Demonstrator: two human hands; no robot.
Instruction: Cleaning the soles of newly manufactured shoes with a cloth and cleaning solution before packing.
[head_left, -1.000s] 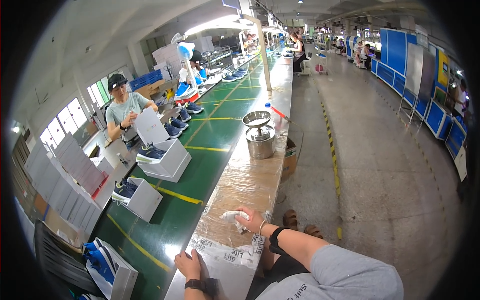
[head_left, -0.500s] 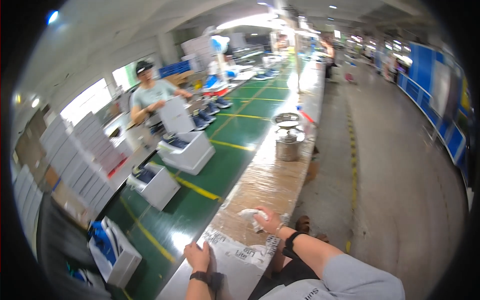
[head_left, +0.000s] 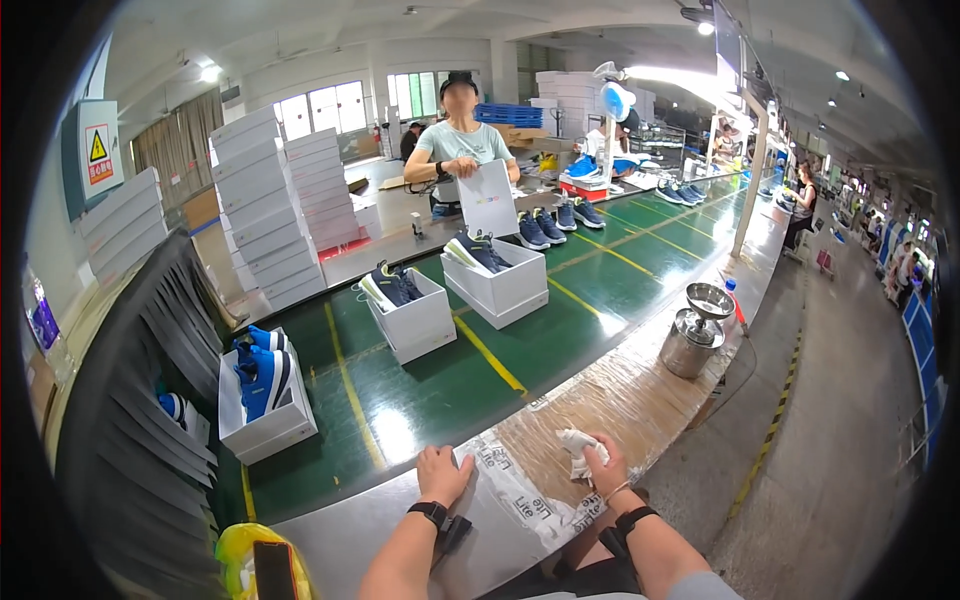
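My left hand [head_left: 444, 476] lies on the bare metal edge of the long work ledge [head_left: 400, 522], beside the green conveyor belt. Its fingers rest on the surface with the thumb apart, and nothing shows in them. A crumpled white cloth [head_left: 576, 445] is gripped in my right hand [head_left: 608, 470], down on the ledge where brown sheeting [head_left: 545, 425] under clear film covers it. Printed white tape [head_left: 520, 490] runs across the ledge between my hands. Farther along the ledge stands a steel pot-like container [head_left: 691, 345] topped with a shallow metal dish [head_left: 709, 300].
On the green belt [head_left: 400, 400] stand open white boxes with shoes: blue ones [head_left: 262, 380] at left, dark ones [head_left: 395, 287] farther right. Across it a co-worker [head_left: 465, 145] holds a white lid [head_left: 488, 200]. A yellow bag [head_left: 235, 550] with a phone [head_left: 273, 572] lies lower left.
The view has swung left, so the boxes and the co-worker appear nearer the middle. My right hand still grips the cloth, and my left hand remains on the ledge.
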